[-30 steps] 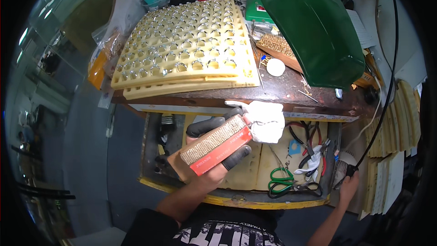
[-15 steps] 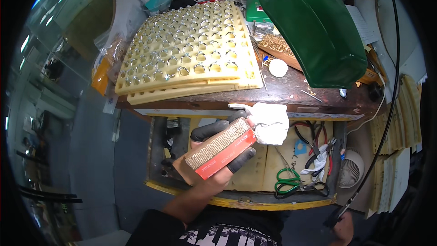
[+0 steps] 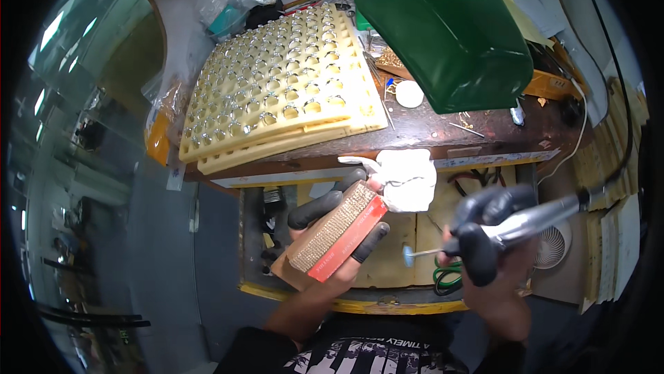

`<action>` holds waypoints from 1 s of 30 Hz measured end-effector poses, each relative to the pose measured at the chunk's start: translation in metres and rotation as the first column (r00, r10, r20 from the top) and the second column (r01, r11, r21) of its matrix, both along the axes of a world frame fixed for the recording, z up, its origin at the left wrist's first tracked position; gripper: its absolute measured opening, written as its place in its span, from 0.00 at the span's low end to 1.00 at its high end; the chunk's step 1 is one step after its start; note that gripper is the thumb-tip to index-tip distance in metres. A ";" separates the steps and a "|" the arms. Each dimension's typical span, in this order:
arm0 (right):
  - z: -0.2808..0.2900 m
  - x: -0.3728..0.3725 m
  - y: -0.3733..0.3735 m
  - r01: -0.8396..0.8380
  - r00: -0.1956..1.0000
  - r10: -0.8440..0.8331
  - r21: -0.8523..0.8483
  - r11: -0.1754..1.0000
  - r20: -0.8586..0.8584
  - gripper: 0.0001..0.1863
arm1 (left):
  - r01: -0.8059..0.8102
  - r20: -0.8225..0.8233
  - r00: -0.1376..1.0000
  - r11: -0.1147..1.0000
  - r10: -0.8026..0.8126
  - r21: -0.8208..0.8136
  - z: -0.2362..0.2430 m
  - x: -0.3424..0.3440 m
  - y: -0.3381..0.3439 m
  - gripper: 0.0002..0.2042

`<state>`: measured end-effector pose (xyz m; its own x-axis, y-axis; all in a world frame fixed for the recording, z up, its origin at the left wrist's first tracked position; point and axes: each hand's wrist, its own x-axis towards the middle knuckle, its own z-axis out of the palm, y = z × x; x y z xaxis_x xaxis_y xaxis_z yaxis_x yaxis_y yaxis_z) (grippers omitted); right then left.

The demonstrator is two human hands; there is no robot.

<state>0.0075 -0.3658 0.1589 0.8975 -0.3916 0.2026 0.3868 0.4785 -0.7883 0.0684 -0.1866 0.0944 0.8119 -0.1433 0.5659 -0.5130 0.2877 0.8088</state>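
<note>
My left hand (image 3: 344,278), with black covers on its fingers, grips a block (image 3: 354,240) at an angle above the drawer. The block has a red side, and its upper side is packed with rows of small golden pieces too fine to make out. A bunched white cloth (image 3: 408,179) sits at its far end, touching my fingertips. In my right hand (image 3: 487,229), blurred and also in black finger covers, is a silver rotary handpiece (image 3: 539,222). A small pale blue wheel (image 3: 408,256) on its thin shank points left toward the block, apart from it.
A cream tray (image 3: 356,121) of silver rings in rows covers the bench's left. A large green plastic bin (image 3: 477,62) leans at the right, near a round white piece (image 3: 409,94). Below is a drawer (image 3: 311,296) with green-handled scissors (image 3: 446,276). A small fan (image 3: 552,246) stands right.
My right hand has come up from the lower right, bringing the handpiece in over the drawer. The left hand keeps its hold on the block. The whole view has shifted slightly.
</note>
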 end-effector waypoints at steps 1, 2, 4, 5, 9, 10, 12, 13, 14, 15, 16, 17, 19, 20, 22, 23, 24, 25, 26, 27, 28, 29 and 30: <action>0.001 0.014 0.008 0.020 0.998 -0.014 -0.086 0.996 0.065 0.18 | 0.013 -0.027 1.000 0.999 -0.012 0.044 -0.001 0.001 0.001 0.32; 0.001 0.026 0.017 0.080 0.984 -0.060 -0.114 0.990 0.169 0.20 | 0.012 -0.022 1.000 1.000 -0.011 0.017 -0.001 0.004 0.002 0.32; -0.001 0.041 0.026 0.089 0.976 -0.037 -0.239 0.967 0.216 0.20 | 0.074 0.102 0.992 0.997 -0.076 0.022 -0.001 0.008 0.004 0.30; -0.002 0.047 0.028 0.104 0.966 -0.041 -0.240 0.965 0.254 0.18 | 0.093 0.127 0.987 0.994 -0.099 0.050 0.000 0.009 0.006 0.29; -0.005 0.061 0.026 0.128 0.968 -0.029 -0.391 0.911 0.249 0.11 | 0.063 0.117 0.990 0.991 -0.076 0.115 0.007 0.006 0.010 0.26; -0.006 0.063 0.027 0.121 0.963 0.001 -0.441 0.889 0.268 0.12 | 0.047 0.146 0.987 0.994 -0.061 0.095 0.008 0.006 0.009 0.26; -0.008 0.063 0.031 0.143 0.964 -0.062 -0.308 0.941 0.260 0.13 | 0.043 0.128 0.990 0.993 -0.057 0.106 0.010 0.004 0.007 0.25; -0.009 0.064 0.032 0.130 0.971 -0.057 -0.309 0.942 0.234 0.13 | 0.041 0.122 0.991 0.993 -0.054 0.111 0.011 0.004 0.007 0.25; -0.011 0.065 0.033 0.156 0.959 -0.065 -0.325 0.933 0.275 0.13 | 0.048 0.146 0.988 0.996 -0.059 0.078 0.011 0.004 0.005 0.24; -0.013 0.066 0.033 0.205 0.946 -0.105 -0.311 0.928 0.308 0.13 | 0.051 0.157 0.986 0.997 -0.061 0.064 0.011 0.004 0.004 0.24; -0.014 0.066 0.033 0.182 0.946 -0.072 -0.336 0.924 0.316 0.13 | 0.055 0.169 0.984 0.997 -0.063 0.050 0.011 0.004 0.003 0.24; -0.016 0.067 0.034 0.151 0.951 -0.051 -0.313 0.938 0.305 0.14 | 0.069 0.125 0.990 0.997 -0.072 0.024 0.011 0.003 0.002 0.24; -0.018 0.067 0.033 0.123 0.955 -0.035 -0.287 0.950 0.296 0.14 | 0.086 0.082 0.993 0.996 -0.086 0.001 0.012 0.002 0.001 0.25; -0.018 0.067 0.032 0.107 0.963 -0.020 -0.316 0.943 0.269 0.15 | 0.091 0.067 0.994 0.996 -0.091 0.001 0.012 0.001 0.002 0.25; -0.018 0.067 0.031 0.091 0.970 -0.006 -0.341 0.935 0.242 0.15 | 0.101 0.038 0.994 0.995 -0.101 0.001 0.014 -0.001 0.002 0.25; -0.018 0.067 0.032 0.102 0.967 -0.016 -0.326 0.940 0.255 0.13 | 0.105 0.023 0.994 0.994 -0.105 0.001 0.014 -0.002 0.002 0.26; -0.018 0.068 0.032 0.126 0.958 -0.043 -0.284 0.951 0.283 0.13 | 0.108 0.016 0.994 0.994 -0.108 0.002 0.015 -0.003 0.002 0.26; -0.018 0.068 0.033 0.114 0.963 -0.029 -0.308 0.945 0.269 0.12 | 0.111 0.009 0.994 0.994 -0.111 0.003 0.015 -0.003 0.003 0.26; -0.018 0.069 0.033 0.146 0.960 -0.056 -0.318 0.937 0.276 0.11 | 0.107 0.015 0.994 0.994 -0.107 0.005 0.015 -0.003 0.002 0.26; -0.018 0.068 0.034 0.177 0.960 -0.092 -0.317 0.932 0.266 0.11 | 0.106 0.019 0.994 0.994 -0.106 0.006 0.015 -0.003 0.002 0.26; -0.018 0.069 0.034 0.178 0.956 -0.084 -0.327 0.928 0.282 0.10 | 0.104 0.023 0.994 0.995 -0.104 0.008 0.015 -0.003 0.002 0.26; -0.017 0.068 0.033 0.166 0.961 -0.075 -0.338 0.927 0.264 0.10 | 0.111 0.011 0.994 0.994 -0.110 -0.006 0.015 -0.004 0.002 0.25; -0.017 0.068 0.034 0.159 0.964 -0.071 -0.343 0.926 0.255 0.10 | 0.114 0.006 0.993 0.993 -0.114 -0.013 0.015 -0.004 0.002 0.25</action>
<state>0.0757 -0.3321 0.1416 0.7600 -0.3514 0.5467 0.6163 0.1226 -0.7779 0.0643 -0.1847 0.1092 0.7880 -0.2272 0.5723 -0.4801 0.3552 0.8021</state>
